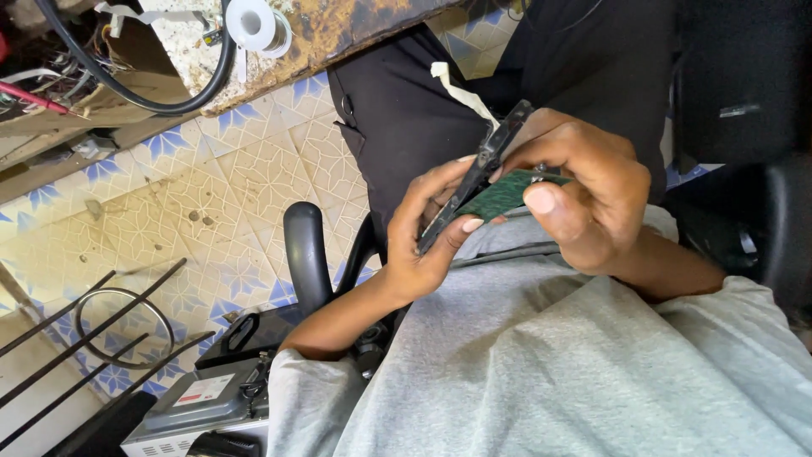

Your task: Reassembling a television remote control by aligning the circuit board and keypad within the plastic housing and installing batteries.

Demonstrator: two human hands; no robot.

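your left hand point(427, 233) and right hand point(584, 199) meet at the middle of the view, over your lap. the left fingers are closed around the lower end of a thin black frame point(474, 182), thumb on its near edge. the right fingers are pinched on a green board point(506, 193), thumb flat on its near side, with the frame's upper end running under the same fingers. board and frame touch along one edge and sit at an angle to each other, so by my reading they are only partly joined or parted; which, i cannot tell. a pale ribbon point(463, 91) trails off toward 12 o'clock from the frame's top.

at 7 o'clock, on the floor, a grey box point(199, 404) carries a white rectangular label point(203, 390) with a red patch at one end. at 11 o'clock a white tape roll point(254, 24) sits on the stained bench point(338, 30), a black cable point(161, 101) looping below it.
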